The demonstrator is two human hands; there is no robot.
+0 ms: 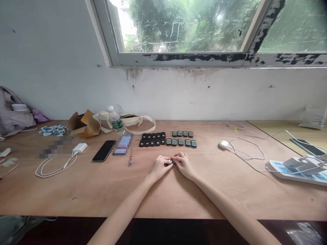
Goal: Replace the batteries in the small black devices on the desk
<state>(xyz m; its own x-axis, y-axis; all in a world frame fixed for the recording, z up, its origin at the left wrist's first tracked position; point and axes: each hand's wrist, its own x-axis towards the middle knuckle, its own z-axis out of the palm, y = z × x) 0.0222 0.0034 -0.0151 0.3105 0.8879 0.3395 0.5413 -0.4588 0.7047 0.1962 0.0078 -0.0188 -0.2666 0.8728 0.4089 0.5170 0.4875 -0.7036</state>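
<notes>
My left hand (160, 166) and my right hand (184, 164) meet over the middle of the table. Between their fingertips is a small dark device (170, 162), mostly covered by the fingers. The fingers of both hands are closed on it. Just beyond them lie two rows of small black cases (152, 142), each with a pale mark on its face. To their right, small black devices with grey-green panels (181, 141) and yellow bits on top lie in two rows. A small screwdriver (130, 160) rests left of my left hand.
A black phone (103, 150), a water bottle (116, 120), a cream belt bag (131, 120) and an open cardboard box (85, 124) stand or lie to the left. At right are a white power strip (301, 172) and a charger (224, 144) with its cable.
</notes>
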